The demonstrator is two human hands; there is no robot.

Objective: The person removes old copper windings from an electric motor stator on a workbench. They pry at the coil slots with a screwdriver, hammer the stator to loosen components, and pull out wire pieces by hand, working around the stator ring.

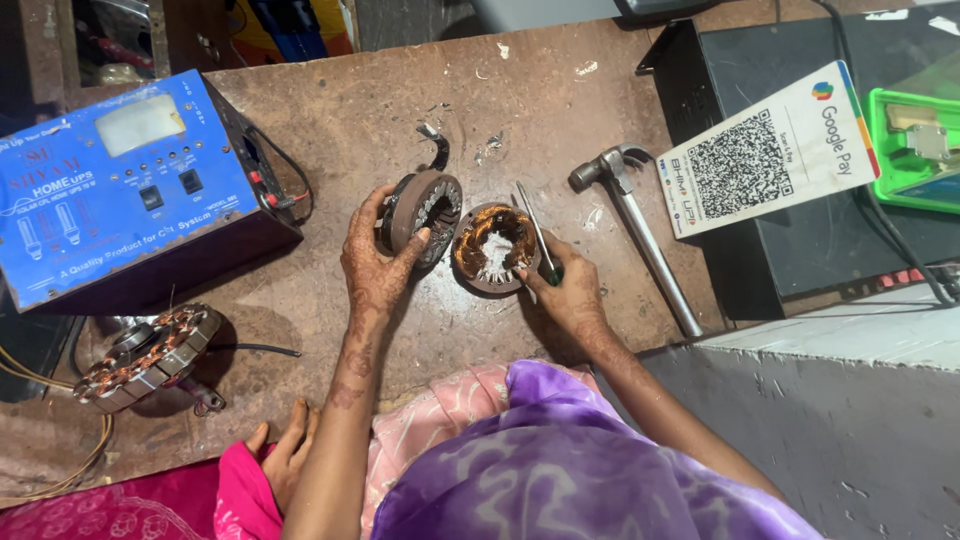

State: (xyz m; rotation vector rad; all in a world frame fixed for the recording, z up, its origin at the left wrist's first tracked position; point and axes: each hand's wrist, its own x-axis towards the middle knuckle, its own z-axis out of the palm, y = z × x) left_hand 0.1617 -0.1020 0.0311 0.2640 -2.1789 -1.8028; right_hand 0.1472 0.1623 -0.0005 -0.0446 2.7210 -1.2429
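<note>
We see the wound stator ring (493, 247) lying flat on the workbench (400, 100), just under our right hand (570, 292) — which pinches a thin screwdriver (536, 232), its shaft running up and away across the ring's right rim. Our left hand (372, 265) clasps a second stator (425, 208) upright, just beside the ring. A hammer (640, 225) lies to the right; a blue power unit (130, 185) sits well left, with bare bench beyond the ring.

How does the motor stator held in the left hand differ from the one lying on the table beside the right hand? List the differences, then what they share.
The held stator stands on edge, gripped by the left hand; the lying stator rests flat on the table. The held stator's slots look bare and grey; the lying stator carries copper windings. The right hand holds a screwdriver at the lying one. Both are round, ring-shaped cores.
</note>
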